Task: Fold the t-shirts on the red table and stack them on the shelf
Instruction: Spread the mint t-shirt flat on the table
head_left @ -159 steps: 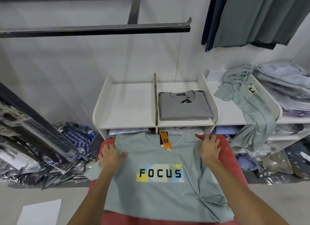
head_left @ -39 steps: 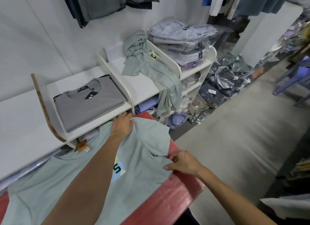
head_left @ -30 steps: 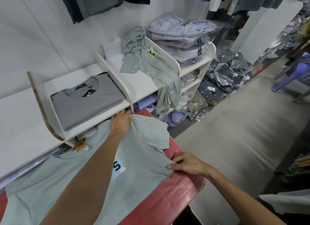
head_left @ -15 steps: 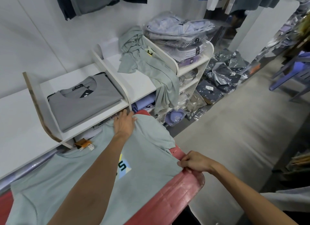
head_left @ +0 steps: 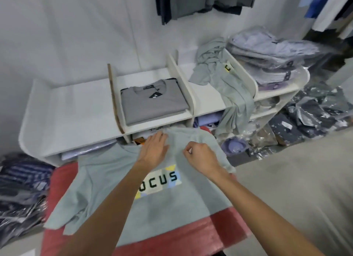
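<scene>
The right hand [head_left: 200, 156] has come in from the table's right edge, where half a second ago it pinched the sleeve hem, and now sits curled over the tee [head_left: 152, 204] just right of the collar, fingers pinching the cloth it has carried inward. The left hand [head_left: 154, 150] stays flat and open, fingers straight, pressing the shoulder beside the collar as it did before. So the right sleeve appears to be going over onto the chest, the first fold; the left sleeve still lies spread out. The tee lies face up on the red table [head_left: 191, 238], its print partly hidden by the left forearm. Beyond it, the shelf [head_left: 76, 110] holds one folded grey tee [head_left: 152, 105] in its middle bay. An unfolded green tee [head_left: 225, 84] droops from the next bay, and bagged shirts [head_left: 271, 55] fill the right end. Nothing blocks the fold.
</scene>
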